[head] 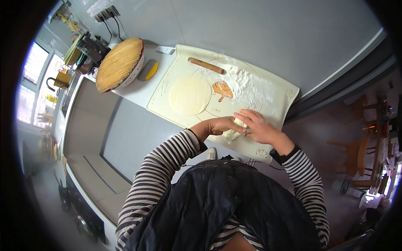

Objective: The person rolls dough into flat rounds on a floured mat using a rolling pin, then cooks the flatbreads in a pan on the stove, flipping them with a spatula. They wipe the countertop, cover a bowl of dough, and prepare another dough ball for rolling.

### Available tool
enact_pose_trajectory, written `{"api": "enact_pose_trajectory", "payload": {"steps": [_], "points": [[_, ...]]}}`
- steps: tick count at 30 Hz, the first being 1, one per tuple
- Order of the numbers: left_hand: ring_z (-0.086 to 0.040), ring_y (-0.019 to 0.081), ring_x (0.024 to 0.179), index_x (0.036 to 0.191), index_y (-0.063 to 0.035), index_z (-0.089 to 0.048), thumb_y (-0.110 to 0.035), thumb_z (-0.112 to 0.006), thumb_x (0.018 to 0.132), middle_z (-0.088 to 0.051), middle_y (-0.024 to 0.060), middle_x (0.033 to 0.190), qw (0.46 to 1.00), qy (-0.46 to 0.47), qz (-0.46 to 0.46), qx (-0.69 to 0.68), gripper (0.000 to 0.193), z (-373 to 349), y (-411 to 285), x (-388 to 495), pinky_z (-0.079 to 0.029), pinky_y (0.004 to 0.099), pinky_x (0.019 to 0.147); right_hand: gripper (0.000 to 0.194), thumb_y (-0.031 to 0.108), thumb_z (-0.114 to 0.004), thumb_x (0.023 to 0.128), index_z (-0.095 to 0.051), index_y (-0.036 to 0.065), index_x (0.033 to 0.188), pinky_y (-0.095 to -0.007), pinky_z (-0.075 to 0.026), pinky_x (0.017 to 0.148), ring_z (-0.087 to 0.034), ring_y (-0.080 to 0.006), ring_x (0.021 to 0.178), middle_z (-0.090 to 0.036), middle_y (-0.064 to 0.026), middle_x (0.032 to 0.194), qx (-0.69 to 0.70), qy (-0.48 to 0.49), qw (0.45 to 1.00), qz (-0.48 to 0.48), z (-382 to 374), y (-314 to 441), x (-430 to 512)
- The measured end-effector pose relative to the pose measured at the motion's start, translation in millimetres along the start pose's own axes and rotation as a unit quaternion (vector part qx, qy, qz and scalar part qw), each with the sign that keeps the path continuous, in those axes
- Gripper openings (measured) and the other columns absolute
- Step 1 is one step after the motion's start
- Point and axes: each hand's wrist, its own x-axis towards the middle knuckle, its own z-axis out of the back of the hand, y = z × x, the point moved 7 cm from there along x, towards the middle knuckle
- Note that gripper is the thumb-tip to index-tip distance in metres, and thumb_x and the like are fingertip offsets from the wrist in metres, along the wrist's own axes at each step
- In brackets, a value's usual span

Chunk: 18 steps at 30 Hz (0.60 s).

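Between my two hands is a pale lump of dough, near the front edge of the silicone pastry mat. My left hand grips the dough from the left. From the other side, the fingers of my right hand curve over its top, hiding part of it. A flat, rolled-out round of dough lies on the mat to the left of my hands. Beyond it, a wooden rolling pin rests at a slant, its right end touching or close to a heap of white flour.
At the left, a round woven straw lid covers a patterned enamel basin. A grey and yellow object lies beside it on the white counter. The wall rises behind the mat. Wooden chairs stand off to the right.
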Motion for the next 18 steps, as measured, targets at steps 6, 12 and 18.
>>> {"api": "enact_pose_trajectory", "payload": {"steps": [6, 12, 18], "points": [[-0.057, 0.0197, 0.108, 0.132, 0.0023, -0.055, -0.049, -0.06, 0.095, -0.064, 0.0136, 0.115, 0.984, -0.125, 0.049, 0.116, 0.063, 48.9, 17.0, 15.7, -0.047, 0.034, 0.088, 0.078, 0.015, -0.071, 0.08, -0.035, 0.013, 0.15, -0.0498, -0.037, 0.107, -0.045, -0.0399, 0.127, -0.039, -0.0179, 0.145, 0.034, 0.084, 0.976, -0.199, -29.2, -51.2, -20.4], [-0.059, 0.0258, 0.113, 0.131, 0.0039, -0.053, -0.036, -0.065, 0.093, -0.061, 0.0189, 0.119, 0.909, -0.34, -0.053, 0.235, 0.056, 83.8, 39.9, 1.0, -0.049, 0.0357, 0.092, 0.071, 0.036, -0.06, 0.092, -0.033, 0.007, 0.15, -0.0618, -0.014, 0.116, -0.023, -0.0348, 0.146, -0.032, -0.018, 0.154, -0.145, 0.128, 0.97, -0.149, -112.8, -29.2, -43.2], [-0.063, 0.0186, 0.101, 0.124, 0.0004, -0.058, -0.031, -0.058, 0.098, -0.064, 0.0108, 0.109, 0.939, -0.333, -0.05, 0.066, 0.04, 82.8, 45.4, -20.3, -0.051, 0.0312, 0.083, 0.051, 0.038, -0.062, 0.091, -0.051, 0.013, 0.134, -0.0605, -0.02, 0.113, -0.033, -0.0303, 0.14, -0.048, -0.0095, 0.143, -0.029, 0.025, 0.985, -0.17, -75.5, -122.7, 24.0]]}}
